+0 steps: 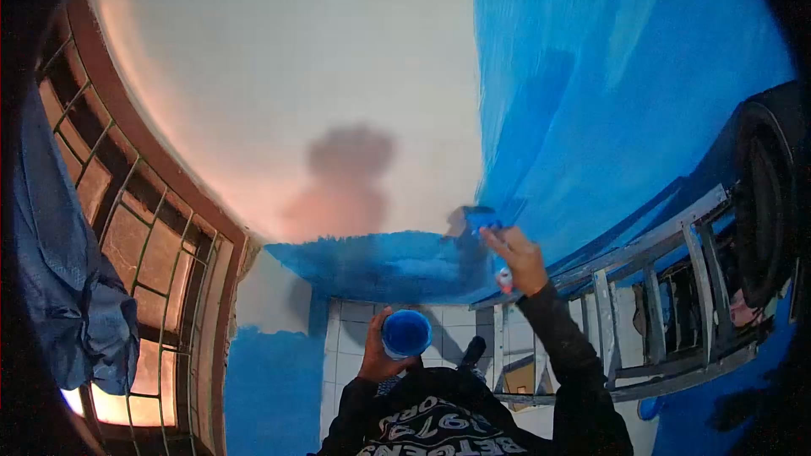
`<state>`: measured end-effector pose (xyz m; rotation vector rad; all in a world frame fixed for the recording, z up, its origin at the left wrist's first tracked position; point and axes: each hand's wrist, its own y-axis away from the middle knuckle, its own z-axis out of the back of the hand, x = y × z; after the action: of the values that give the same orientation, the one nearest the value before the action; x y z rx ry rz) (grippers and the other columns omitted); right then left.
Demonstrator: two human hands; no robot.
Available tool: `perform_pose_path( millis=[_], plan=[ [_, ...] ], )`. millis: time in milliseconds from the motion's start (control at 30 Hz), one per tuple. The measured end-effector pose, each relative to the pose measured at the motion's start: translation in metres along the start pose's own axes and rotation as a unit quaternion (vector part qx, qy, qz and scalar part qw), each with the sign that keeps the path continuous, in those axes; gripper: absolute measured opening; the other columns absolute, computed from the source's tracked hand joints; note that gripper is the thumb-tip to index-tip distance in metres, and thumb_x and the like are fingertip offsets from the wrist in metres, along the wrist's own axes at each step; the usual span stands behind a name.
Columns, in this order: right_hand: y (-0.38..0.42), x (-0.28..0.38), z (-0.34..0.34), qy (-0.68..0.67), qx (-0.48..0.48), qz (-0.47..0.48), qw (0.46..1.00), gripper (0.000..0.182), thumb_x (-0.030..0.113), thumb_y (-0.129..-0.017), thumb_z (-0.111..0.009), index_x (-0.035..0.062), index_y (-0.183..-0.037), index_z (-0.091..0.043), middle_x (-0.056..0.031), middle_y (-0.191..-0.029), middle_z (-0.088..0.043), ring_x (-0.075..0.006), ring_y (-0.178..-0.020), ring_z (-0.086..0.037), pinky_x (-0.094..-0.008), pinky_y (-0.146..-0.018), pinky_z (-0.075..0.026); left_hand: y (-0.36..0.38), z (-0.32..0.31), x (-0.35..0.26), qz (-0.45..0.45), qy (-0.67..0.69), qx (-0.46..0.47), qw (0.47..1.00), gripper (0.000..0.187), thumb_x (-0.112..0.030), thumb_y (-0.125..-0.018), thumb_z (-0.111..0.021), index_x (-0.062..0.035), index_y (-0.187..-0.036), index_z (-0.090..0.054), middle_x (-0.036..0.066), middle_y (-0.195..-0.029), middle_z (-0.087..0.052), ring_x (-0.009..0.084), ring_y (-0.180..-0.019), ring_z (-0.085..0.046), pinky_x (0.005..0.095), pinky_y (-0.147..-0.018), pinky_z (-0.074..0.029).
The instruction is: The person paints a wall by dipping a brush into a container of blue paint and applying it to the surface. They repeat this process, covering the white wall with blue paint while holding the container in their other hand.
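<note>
My right hand point(521, 263) is closed around the handle of a paintbrush point(486, 221), whose blue-coated head is at the wall, by the border between blue paint and the pale area. The lower end of the handle shows below my fingers. In my left hand point(377, 355) is a round cup of blue paint point(407, 334), held upright in front of my chest with its mouth facing up. The wall point(591, 76) is blue on the right and along a lower band, and its pale part point(279, 59) fills the upper left.
A metal ladder point(604, 312) lies along the right side, close to my right arm. On the left is a barred window point(144, 228) with a dark blue cloth point(68, 270) hanging before it. White floor tiles point(351, 329) show below. A dark round object point(764, 194) stands at far right.
</note>
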<state>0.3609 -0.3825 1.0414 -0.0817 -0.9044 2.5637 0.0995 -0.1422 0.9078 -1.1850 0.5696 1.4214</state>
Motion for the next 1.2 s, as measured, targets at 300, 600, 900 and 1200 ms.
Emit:
perform_pose_path(
  millis=[300, 600, 900, 1200],
  plan=[
    [-0.096, 0.011, 0.1, 0.114, -0.296, 0.092, 0.944, 0.05, -0.004, -0.066, -0.083, 0.0107, -0.114, -0.075, -0.0077, -0.103, -0.067, -0.0243, -0.081, -0.067, -0.0303, -0.055, -0.055, 0.003, -0.029, 0.002, 0.019, 0.043, -0.042, 0.998, 0.11, -0.02, -0.058, -0.091, -0.0056, -0.148, -0.029, 0.022, -0.136, -0.041, 0.0399, -0.129, -0.045, 0.0488, -0.109, -0.038],
    [-0.035, -0.008, 0.021, 0.1, -0.166, 0.082, 0.977, 0.05, 0.001, -0.074, -0.072, 0.0102, -0.122, -0.071, -0.0111, -0.105, -0.068, -0.0266, -0.083, -0.068, -0.0332, -0.062, -0.058, -0.012, -0.043, -0.003, 0.028, 0.008, -0.033, 0.999, 0.108, -0.019, -0.057, -0.091, -0.0048, -0.146, -0.032, 0.022, -0.134, -0.043, 0.0398, -0.127, -0.047, 0.0488, -0.106, -0.041],
    [0.096, -0.012, -0.089, 0.006, 0.074, -0.014, 0.997, 0.079, -0.009, -0.076, -0.06, 0.021, -0.148, -0.048, -0.0095, -0.116, -0.062, -0.0263, -0.098, -0.064, -0.0352, -0.056, -0.055, -0.028, -0.047, -0.005, -0.007, -0.02, -0.07, 0.997, 0.106, -0.018, -0.058, -0.09, -0.0051, -0.146, -0.033, 0.021, -0.135, -0.042, 0.0391, -0.129, -0.045, 0.0484, -0.108, -0.039],
    [-0.001, -0.051, 0.022, -0.09, 0.003, -0.035, 0.995, 0.072, -0.002, -0.07, -0.07, 0.0234, -0.137, -0.06, -0.0076, -0.101, -0.064, -0.0277, -0.087, -0.064, -0.037, -0.069, -0.054, -0.029, -0.047, -0.003, 0.006, 0.018, -0.067, 0.998, 0.106, -0.017, -0.058, -0.09, -0.0038, -0.146, -0.032, 0.022, -0.136, -0.042, 0.0402, -0.129, -0.045, 0.0488, -0.108, -0.039]
  ],
)
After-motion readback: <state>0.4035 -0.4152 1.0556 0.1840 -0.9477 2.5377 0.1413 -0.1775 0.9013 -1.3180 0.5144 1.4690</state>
